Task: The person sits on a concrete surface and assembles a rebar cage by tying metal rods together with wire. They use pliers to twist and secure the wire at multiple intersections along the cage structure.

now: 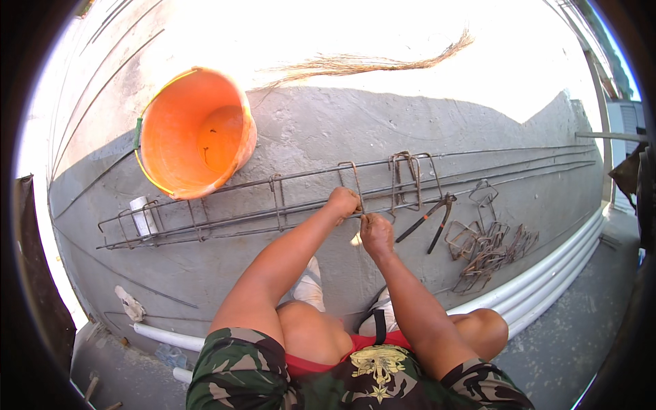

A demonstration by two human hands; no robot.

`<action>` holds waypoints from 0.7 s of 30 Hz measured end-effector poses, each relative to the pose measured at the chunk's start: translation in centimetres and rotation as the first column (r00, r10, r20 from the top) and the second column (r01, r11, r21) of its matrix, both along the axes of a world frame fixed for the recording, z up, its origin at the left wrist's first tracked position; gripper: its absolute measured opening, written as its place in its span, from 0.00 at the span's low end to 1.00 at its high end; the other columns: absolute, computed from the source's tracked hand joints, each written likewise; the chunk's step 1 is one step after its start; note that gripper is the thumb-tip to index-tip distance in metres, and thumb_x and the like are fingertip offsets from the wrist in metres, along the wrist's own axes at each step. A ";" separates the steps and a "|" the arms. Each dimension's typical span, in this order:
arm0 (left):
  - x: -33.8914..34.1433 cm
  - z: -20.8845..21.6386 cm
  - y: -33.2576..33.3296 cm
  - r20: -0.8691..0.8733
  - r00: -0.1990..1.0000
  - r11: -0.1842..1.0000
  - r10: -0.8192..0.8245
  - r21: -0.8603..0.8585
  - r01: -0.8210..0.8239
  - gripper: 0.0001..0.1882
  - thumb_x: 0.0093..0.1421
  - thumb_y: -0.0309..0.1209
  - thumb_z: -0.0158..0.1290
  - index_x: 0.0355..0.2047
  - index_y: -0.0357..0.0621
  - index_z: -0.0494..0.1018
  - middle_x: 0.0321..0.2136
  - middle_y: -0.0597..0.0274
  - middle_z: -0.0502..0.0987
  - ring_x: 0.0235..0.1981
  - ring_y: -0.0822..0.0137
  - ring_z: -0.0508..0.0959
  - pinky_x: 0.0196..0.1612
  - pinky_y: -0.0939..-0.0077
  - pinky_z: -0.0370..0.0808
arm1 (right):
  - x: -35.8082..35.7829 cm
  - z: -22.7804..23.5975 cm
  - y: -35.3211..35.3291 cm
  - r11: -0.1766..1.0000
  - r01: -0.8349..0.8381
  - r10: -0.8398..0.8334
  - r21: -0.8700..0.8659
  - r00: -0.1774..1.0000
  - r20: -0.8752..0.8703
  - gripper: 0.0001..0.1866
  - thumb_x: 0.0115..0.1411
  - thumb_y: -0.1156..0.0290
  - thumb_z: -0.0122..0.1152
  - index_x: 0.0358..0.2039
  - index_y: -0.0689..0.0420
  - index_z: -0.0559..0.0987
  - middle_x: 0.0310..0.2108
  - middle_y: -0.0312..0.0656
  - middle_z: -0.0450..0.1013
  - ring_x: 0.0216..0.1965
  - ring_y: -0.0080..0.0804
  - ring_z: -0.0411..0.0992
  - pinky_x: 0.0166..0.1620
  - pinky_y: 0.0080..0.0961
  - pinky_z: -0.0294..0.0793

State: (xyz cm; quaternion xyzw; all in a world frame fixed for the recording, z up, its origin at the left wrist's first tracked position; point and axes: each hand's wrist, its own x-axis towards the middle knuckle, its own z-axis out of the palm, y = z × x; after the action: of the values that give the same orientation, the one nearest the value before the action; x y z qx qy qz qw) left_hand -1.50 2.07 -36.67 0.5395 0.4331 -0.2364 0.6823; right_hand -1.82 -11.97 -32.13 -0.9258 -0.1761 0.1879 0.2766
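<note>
In the head view, your left hand, its forearm coming from between 7 and 8 o'clock, is curled closed on one stirrup of the steel cage; your right hand, arm from 5 o'clock, pinches that stirrup's lower corner just beside it. The cage runs under your hands from 9 o'clock to between 2 and 3. Around your hands: one orange bucket at 10, one wire bundle at 12, one pair of pincers at 3, and one heap of loose stirrups, too tangled to count, between 3 and 4.
</note>
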 end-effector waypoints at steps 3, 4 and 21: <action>-0.2 0.2 0.2 0.043 0.998 0.997 0.051 -0.064 -0.049 0.03 0.50 0.21 0.55 0.23 0.35 0.78 0.20 0.56 0.78 0.19 0.68 0.77 0.25 0.74 0.74 | 0.1 0.0 -0.1 1.000 -0.016 0.016 -0.016 1.000 -0.014 0.10 0.58 0.69 0.57 0.22 0.61 0.76 0.25 0.55 0.73 0.29 0.56 0.72 0.33 0.46 0.71; -0.3 0.4 0.3 0.040 0.998 0.996 0.057 -0.074 -0.054 0.03 0.50 0.22 0.55 0.23 0.35 0.78 0.20 0.56 0.78 0.20 0.68 0.77 0.25 0.74 0.74 | 0.1 -0.1 -0.2 1.000 -0.021 0.021 -0.023 0.999 -0.024 0.10 0.58 0.69 0.57 0.23 0.61 0.76 0.25 0.54 0.74 0.29 0.55 0.73 0.33 0.46 0.71; 0.6 3.2 1.4 -0.081 0.965 0.966 -0.249 -0.097 0.241 0.21 0.55 0.42 0.51 0.28 0.31 0.78 0.24 0.53 0.78 0.22 0.62 0.75 0.26 0.67 0.71 | 1.0 1.0 0.7 0.951 0.300 -0.302 -0.073 0.856 -0.419 0.27 0.56 0.48 0.61 0.26 0.66 0.80 0.17 0.52 0.72 0.21 0.36 0.71 0.28 0.35 0.68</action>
State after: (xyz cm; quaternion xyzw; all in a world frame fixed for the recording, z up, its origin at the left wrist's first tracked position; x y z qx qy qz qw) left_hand -0.93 3.46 -33.43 0.5472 0.3836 -0.3621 0.6499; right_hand -0.78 -11.26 -31.11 -0.8792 0.0357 0.3401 0.3317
